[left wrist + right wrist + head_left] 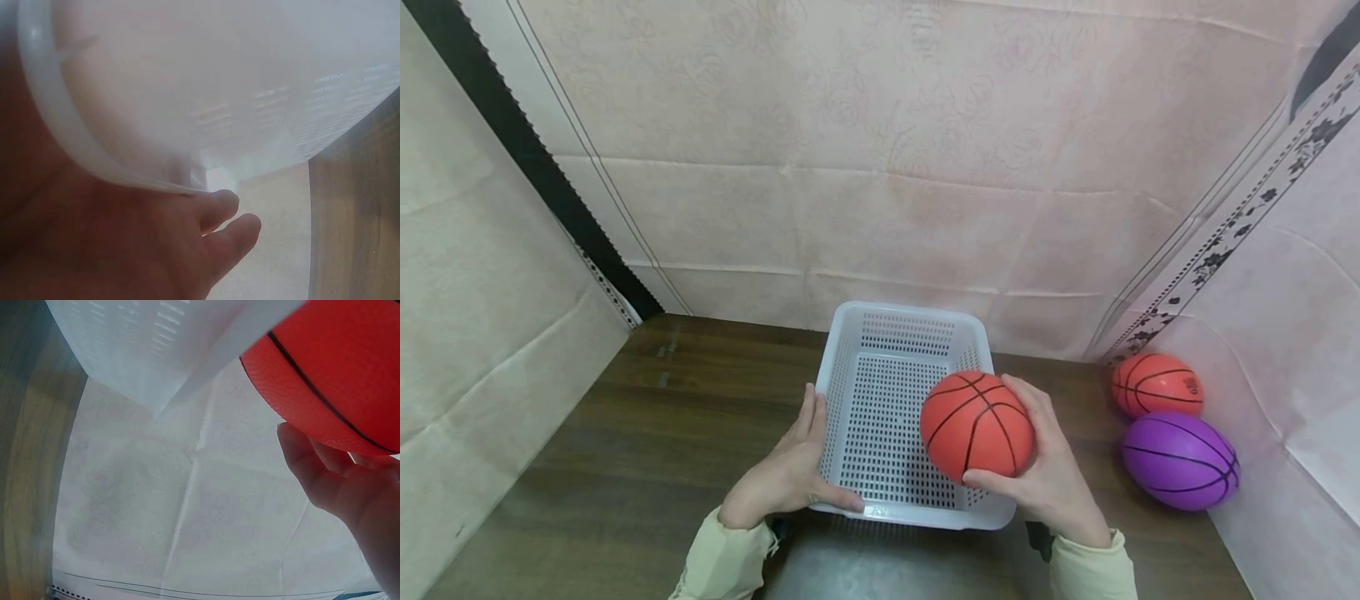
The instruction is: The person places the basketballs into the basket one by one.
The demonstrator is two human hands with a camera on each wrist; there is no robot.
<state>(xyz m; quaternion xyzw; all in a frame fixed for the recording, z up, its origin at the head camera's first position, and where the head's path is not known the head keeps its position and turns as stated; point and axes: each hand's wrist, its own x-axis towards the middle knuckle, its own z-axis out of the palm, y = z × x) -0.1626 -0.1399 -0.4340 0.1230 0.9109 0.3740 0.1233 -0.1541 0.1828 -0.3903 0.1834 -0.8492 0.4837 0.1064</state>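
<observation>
A small red-orange basketball is in my right hand, its thumb on the near side and its fingers round the right side. In the head view the ball overlaps the right part of a white perforated plastic basket; the right wrist view shows the ball beside the basket's rim. My left hand lies against the basket's near left corner, fingers straight along the left wall and thumb on the front rim. The left wrist view shows this hand touching the rim from outside.
A second red-orange ball and a purple ball rest at the right, beside the cloth-covered side wall. The basket stands on a brown wood-grain table. Behind it rises a pale cloth backdrop.
</observation>
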